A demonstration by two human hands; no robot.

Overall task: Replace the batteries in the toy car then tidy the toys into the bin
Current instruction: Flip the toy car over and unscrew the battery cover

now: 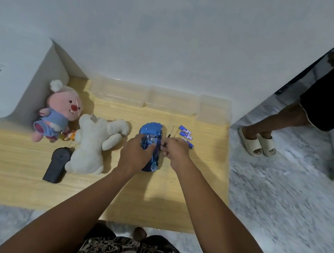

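A blue toy car (151, 131) lies on the wooden table (9, 165), right of centre. My left hand (135, 154) grips the car's middle from above. My right hand (176, 152) pinches a thin black-handled screwdriver (168, 136) close against the car's right side. Three blue and white batteries (186, 135) lie on the table just right of the car. A black remote control (57, 165) lies at the left front.
A pink plush doll (59, 112) and a white plush animal (91, 146) lie left of the car. Three clear plastic bins (171, 100) stand along the wall at the back. A white appliance (3, 75) borders the table's left. Another person's legs (272, 131) stand at the right.
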